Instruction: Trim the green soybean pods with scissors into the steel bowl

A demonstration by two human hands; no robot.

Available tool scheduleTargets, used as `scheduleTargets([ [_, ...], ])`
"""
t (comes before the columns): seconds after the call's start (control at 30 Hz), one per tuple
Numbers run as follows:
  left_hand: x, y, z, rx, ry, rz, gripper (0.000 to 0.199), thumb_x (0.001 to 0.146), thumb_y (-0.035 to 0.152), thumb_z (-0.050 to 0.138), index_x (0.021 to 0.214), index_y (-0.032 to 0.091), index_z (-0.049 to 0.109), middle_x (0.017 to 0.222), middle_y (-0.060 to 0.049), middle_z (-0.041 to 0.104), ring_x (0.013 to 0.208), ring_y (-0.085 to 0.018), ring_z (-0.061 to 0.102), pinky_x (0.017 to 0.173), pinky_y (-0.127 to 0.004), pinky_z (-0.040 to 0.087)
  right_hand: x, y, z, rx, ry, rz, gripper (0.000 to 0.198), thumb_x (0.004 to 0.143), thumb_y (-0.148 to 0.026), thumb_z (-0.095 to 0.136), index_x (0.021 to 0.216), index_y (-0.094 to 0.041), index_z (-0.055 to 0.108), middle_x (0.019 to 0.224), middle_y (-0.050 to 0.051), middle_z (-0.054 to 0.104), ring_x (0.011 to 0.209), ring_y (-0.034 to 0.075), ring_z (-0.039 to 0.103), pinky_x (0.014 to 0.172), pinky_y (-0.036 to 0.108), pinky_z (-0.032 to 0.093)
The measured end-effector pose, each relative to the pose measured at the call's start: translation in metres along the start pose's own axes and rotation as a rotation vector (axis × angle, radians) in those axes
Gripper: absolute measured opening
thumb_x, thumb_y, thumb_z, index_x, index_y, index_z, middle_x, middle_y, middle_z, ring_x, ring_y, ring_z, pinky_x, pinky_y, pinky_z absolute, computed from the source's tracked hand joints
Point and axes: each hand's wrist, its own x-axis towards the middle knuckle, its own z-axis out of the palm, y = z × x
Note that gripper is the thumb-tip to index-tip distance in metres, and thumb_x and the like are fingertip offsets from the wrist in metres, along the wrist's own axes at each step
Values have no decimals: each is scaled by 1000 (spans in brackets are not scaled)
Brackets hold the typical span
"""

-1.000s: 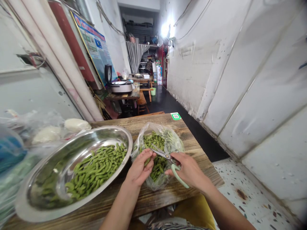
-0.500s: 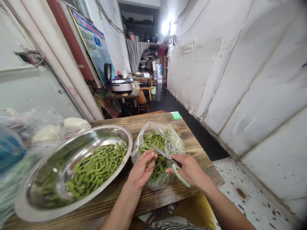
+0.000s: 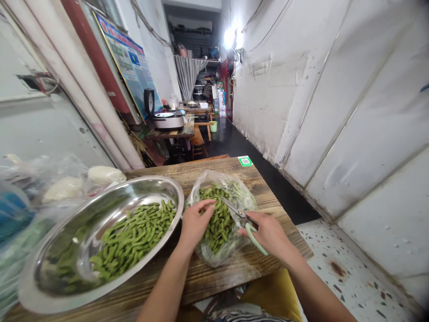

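Note:
A clear plastic bag (image 3: pixel 248 199) full of green soybean pods (image 3: pixel 219 223) lies open on the wooden table. My left hand (image 3: pixel 196 226) is over its left side, fingers stretched toward the pods and a little apart, with nothing visible in them. Scissors (image 3: pixel 239 212) with pale green handles are gripped in my right hand (image 3: pixel 270 235) at the bag's right side. Their blades point up and left over the pods. To the left stands a large oval steel basin (image 3: pixel 38 293), with many pods (image 3: pixel 137 237) heaped toward its right side.
Plastic bags (image 3: pixel 63 188) crowd the left edge beside the basin. A QR-code card (image 3: pixel 245 161) lies at the table's far corner. Farther back, a rice cooker (image 3: pixel 168 121) with its lid up stands on another table. A white wall (image 3: pixel 301 89) runs along the right.
My left hand has gone from curled fingers above the bag to stretched fingers nearer the pods. The scissors have shifted slightly right, still in my right hand.

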Motion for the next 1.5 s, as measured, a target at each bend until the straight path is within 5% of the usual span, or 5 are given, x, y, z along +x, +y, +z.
scheduleTargets([
  [0.13, 11, 0, 17, 502, -26, 176, 15, 63, 11, 66, 54, 20, 58, 64, -5, 53, 78, -24, 57, 69, -29, 39, -1, 2, 0, -18, 9, 0, 26, 83, -46, 57, 87, -21, 63, 82, 4, 70, 77, 21, 64, 62, 24, 35],
  [0.43, 28, 6, 18, 669, -158, 252, 16, 68, 9, 63, 57, 18, 57, 70, -4, 55, 73, -21, 55, 71, -30, 38, -5, 9, 5, 19, 24, 49, 26, 82, -46, 58, 86, -21, 62, 75, 3, 66, 70, 19, 60, 59, 23, 31],
  [0.8, -13, -2, 2, -57, -349, -131, 29, 76, 41, 63, 90, 16, 61, 68, 2, 61, 43, -6, 34, 43, -21, 24, 3, 5, 1, 65, -10, -97, 42, 74, -51, 68, 104, -23, 63, 81, 2, 60, 71, 17, 56, 62, 24, 36],
  [1.13, -11, -11, -8, 314, -287, 239, 18, 81, 27, 58, 86, 23, 75, 89, -2, 73, 87, -20, 63, 85, -33, 44, 6, 4, 2, -54, 1, -169, 49, 68, -52, 74, 106, -22, 65, 81, 3, 61, 67, 16, 54, 60, 24, 33],
  [1.5, -11, -10, -10, 244, -278, 184, 18, 79, 28, 61, 86, 22, 76, 94, -2, 74, 92, -21, 65, 89, -33, 45, 7, -1, -5, -24, -13, -211, 51, 70, -53, 72, 107, -20, 65, 82, 4, 60, 70, 17, 54, 62, 24, 35],
])
